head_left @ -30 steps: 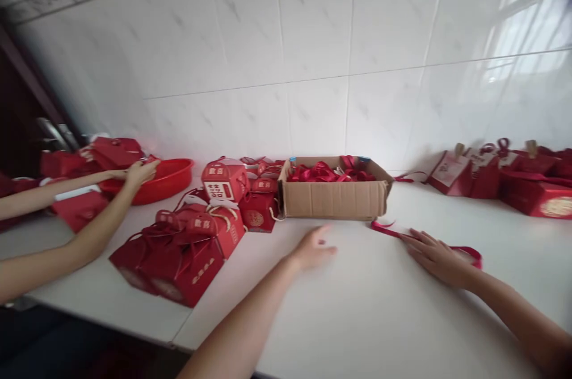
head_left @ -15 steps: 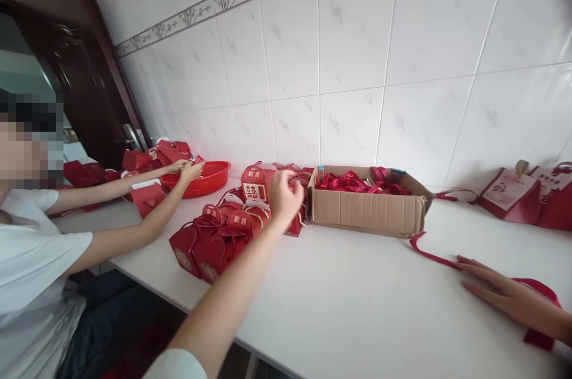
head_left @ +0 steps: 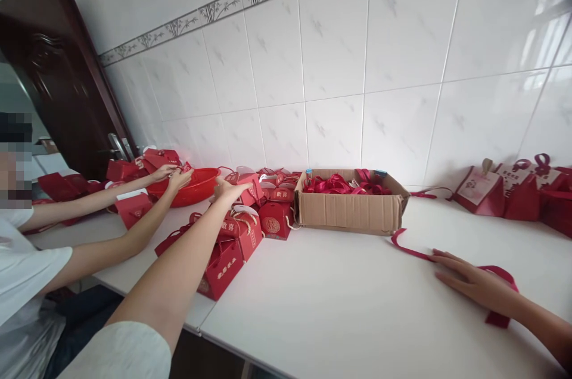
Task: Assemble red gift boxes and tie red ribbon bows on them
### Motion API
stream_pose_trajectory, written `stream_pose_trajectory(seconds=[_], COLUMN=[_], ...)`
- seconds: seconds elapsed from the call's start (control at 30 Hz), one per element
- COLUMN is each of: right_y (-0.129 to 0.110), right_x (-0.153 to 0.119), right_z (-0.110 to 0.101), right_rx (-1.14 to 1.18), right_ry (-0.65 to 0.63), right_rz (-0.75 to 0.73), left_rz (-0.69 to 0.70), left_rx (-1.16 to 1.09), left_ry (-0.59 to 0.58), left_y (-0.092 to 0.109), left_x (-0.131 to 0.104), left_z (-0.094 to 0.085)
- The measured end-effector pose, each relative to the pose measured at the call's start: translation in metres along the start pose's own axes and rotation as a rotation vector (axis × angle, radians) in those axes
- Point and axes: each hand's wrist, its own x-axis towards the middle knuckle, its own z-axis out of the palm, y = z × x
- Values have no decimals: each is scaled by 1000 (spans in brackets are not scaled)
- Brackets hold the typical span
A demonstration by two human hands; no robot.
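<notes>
My left hand (head_left: 229, 190) is at the pile of red gift boxes, its thumb laid across a tilted red gift box (head_left: 251, 189). The other fingers are partly hidden but appear curled round it. Below my forearm stand more red boxes (head_left: 226, 269) with gold print and cord handles; the arm covers part of them. On the right, my right hand (head_left: 473, 285) lies flat with fingers stretched out over a dark red ribbon (head_left: 499, 275). One ribbon end runs out past the fingertips toward the cardboard box (head_left: 351, 213), which is full of loose red ribbons.
At left a co-worker's hands (head_left: 172, 175) handle a small red item over a red basin (head_left: 203, 185). Red boxes (head_left: 134, 206) lie around them. Finished-looking bags (head_left: 480, 191) with bows stand by the tiled wall at right. The white table's front edge (head_left: 250, 358) runs below.
My left hand has moved left, from beside the cardboard box to the pile, and a gift box there is now tilted. The view has turned right. My right hand stays on the ribbon.
</notes>
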Motion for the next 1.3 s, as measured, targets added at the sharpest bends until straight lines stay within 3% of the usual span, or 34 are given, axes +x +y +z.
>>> stream_pose_trajectory(seconds=[0.13,0.23,0.27,0.33,0.43,0.5,0.6,0.7,0.8,0.97,1.1,1.3], right_y=[-15,-26,-30,-35,-39,-41,-50,-71,-97,-128,-138,-160], right_x=[-3,-5,-6,-8,-13,-17,-16,-3,21,52,46,-2], right_z=[-9,-17,-20,-25,-34,-40,-45,-42,-30,-7,-14,-51], right_rx=[26,28,27,28,31,37,44,71,129,306,561,977], right_ry=[92,163,179,204,200,196,263,342,321,306,269,185], right_rz=[-16,-22,-23,-23,8,43,121,178,216,260,212,-18], left_rz=[92,276,346,502,534,522,436,411,447,249,166,96], left_rx=[-190,-358,-422,-638,-705,-612,-643,-587,-472,-511,-642,-750], left_ry=[110,8,-75,-349,-834,-1100,-1254,-1310,-1262,-1229,-1209,-1291], left_y=[27,49,52,51,33,18,10,23,50,83,76,61], left_x=[-12,-44,-60,-100,-167,-205,-235,-234,-222,-216,-223,-227], left_z=[-9,-6,-1,13,44,65,84,84,78,84,93,82])
